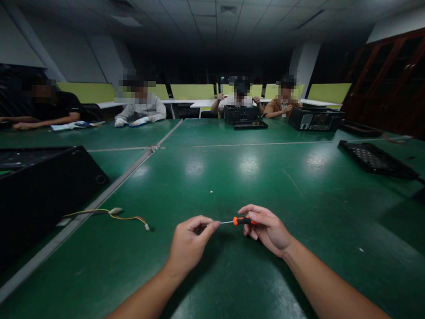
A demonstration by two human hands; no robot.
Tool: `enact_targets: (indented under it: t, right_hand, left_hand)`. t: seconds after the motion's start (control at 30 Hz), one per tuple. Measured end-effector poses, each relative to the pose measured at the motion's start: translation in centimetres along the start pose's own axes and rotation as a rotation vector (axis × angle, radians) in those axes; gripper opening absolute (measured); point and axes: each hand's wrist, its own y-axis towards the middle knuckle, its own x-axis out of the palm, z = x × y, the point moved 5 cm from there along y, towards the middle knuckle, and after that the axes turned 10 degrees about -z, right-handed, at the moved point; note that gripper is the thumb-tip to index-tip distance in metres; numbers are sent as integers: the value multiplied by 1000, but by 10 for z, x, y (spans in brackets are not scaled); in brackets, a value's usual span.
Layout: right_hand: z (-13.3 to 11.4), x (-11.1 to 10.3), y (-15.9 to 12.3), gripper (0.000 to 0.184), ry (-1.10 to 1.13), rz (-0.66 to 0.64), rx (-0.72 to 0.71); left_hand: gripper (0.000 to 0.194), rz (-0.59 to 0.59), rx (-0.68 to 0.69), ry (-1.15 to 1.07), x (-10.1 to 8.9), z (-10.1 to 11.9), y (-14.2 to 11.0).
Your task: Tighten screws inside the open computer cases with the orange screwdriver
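Observation:
A small screwdriver (244,220) with an orange and black handle lies level between my hands, above the green table. My right hand (270,229) grips its handle between thumb and fingers. The thin metal shaft points left, and my left hand (192,242) pinches it near the tip between thumb and forefinger. That tip is hidden behind my left fingers. To the left of my left hand, a yellow, red and dark cable (127,217) with a white connector lies on the tabletop.
A black computer case (47,200) stands at the left on the green table (232,179). A black panel (378,159) lies at the right. Across the table sit several people; two black cases (316,119) stand before those at the right. A metal seam (128,173) crosses the tabletop.

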Motion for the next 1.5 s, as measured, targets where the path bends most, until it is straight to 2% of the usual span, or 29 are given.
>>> enact_targets:
  t: [0.2, 0.4, 0.63, 0.87, 1.1, 1.3, 1.5]
  right_hand:
    - [0, 0, -1, 29, -7, 5, 5]
    - [0, -1, -1, 29, 11, 21, 0]
    - [-1, 1, -1, 29, 0, 3, -1]
    - [0, -1, -1, 26, 16, 22, -8]
    - [0, 0, -1, 28, 2, 0, 3]
    - [1, -1, 0, 27, 20, 19, -4]
    - [0, -1, -1, 27, 14, 21, -5]
  left_hand:
    - [42, 8, -22, 37, -2, 3, -1]
    - [25, 15, 55, 65, -2, 10, -1]
    - [34, 13, 19, 53, -2, 10, -1]
    - [23, 4, 57, 74, -2, 10, -2]
    - [45, -4, 12, 74, -2, 5, -2]
    - [21, 7, 82, 67, 0, 6, -3]
    - [27, 4, 61, 73, 0, 7, -2]
